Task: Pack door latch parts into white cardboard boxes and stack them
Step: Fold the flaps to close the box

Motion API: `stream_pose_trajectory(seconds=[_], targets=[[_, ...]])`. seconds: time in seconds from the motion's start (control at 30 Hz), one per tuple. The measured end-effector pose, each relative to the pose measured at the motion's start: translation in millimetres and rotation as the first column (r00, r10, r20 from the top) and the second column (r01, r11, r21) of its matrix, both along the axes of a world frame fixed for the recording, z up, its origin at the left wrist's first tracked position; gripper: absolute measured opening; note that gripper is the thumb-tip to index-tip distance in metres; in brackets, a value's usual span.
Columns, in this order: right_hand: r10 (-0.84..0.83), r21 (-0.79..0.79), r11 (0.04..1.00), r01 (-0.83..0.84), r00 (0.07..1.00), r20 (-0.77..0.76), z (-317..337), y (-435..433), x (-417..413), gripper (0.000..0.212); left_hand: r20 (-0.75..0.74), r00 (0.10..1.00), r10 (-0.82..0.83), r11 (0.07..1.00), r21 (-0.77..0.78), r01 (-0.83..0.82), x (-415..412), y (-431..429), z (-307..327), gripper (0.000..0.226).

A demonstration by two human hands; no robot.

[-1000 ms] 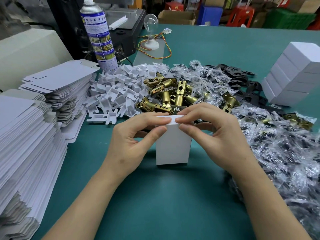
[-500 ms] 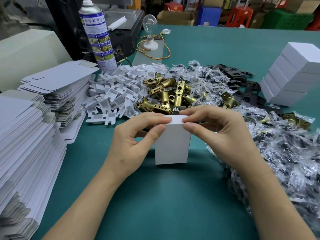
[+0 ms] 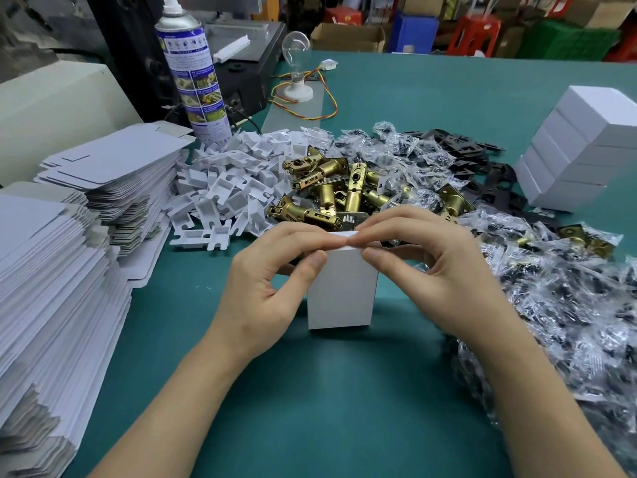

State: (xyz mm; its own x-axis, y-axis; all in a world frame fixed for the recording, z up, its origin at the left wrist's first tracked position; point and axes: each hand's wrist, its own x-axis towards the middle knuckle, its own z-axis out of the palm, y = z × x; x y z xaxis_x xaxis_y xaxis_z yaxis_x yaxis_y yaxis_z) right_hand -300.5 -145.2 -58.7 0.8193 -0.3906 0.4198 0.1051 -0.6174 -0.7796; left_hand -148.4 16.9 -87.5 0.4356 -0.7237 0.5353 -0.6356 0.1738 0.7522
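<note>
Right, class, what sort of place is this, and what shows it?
Probably a factory packing bench: a heap of brass door latches, stacks of flat box blanks, and finished white boxes piled up.

Upright white box (image 3: 341, 291) at centre; brass latches (image 3: 331, 198) in a heap just behind; stack of finished boxes (image 3: 579, 150) at far right

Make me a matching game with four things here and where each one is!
Things:
1 spray can
2 brass latches
3 stacked white boxes
4 upright white box

Places:
A far right
B pinched at its top by the left hand and right hand
C heaped in the middle, behind the hands
D standing at the back left

Pairs: 1-D, 2-C, 3-A, 4-B
</note>
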Motion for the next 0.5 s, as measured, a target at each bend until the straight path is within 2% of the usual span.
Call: stream_pose_trajectory(seconds=[0.23,0.5], targets=[[-0.004,0.017,1.0,0.004,1.0,0.028,2.5,4.2,2.3,0.011,-0.001,1.0,0.01,0.999,-0.031,-0.01,-1.2,0.1,1.1,0.017],[-0.026,0.021,0.999,0.025,1.0,0.007,-0.5,3.2,3.5,0.01,0.008,1.0,0.01,0.999,-0.042,-0.01,1.0,-1.9,-2.0,0.017]])
